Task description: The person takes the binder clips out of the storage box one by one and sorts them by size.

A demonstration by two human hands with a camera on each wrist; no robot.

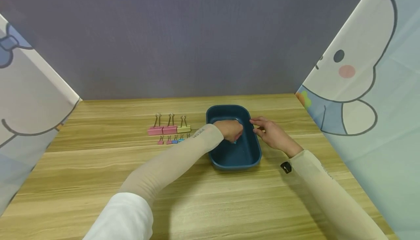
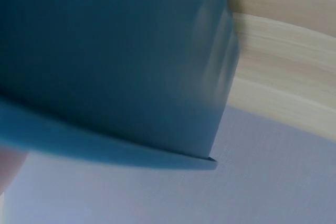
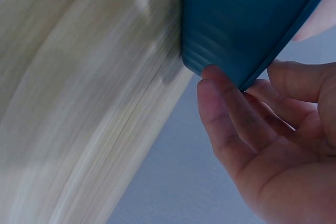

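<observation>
A dark blue rectangular bin [image 1: 243, 155] stands on the wooden table. My left hand [image 1: 229, 129] reaches down inside it, back of the hand up and fingers bent downward. A small light-blue piece [image 1: 234, 142] shows just below those fingers; I cannot tell whether they hold it. In the left wrist view the bin's outer wall [image 2: 115, 61] hides the fingers. My right hand [image 1: 275, 135] is at the bin's right side, its fingertips right at the rim. In the right wrist view its relaxed fingers [image 3: 244, 119] lie along the bin's corner.
Left of the bin lie large pink binder clips [image 1: 169, 130] and a yellow one [image 1: 183, 129] in a row. Several small pink and blue clips [image 1: 175, 142] line up below, partly behind the left sleeve [image 1: 177, 159]. A grey wall [image 1: 183, 43] rises behind the table.
</observation>
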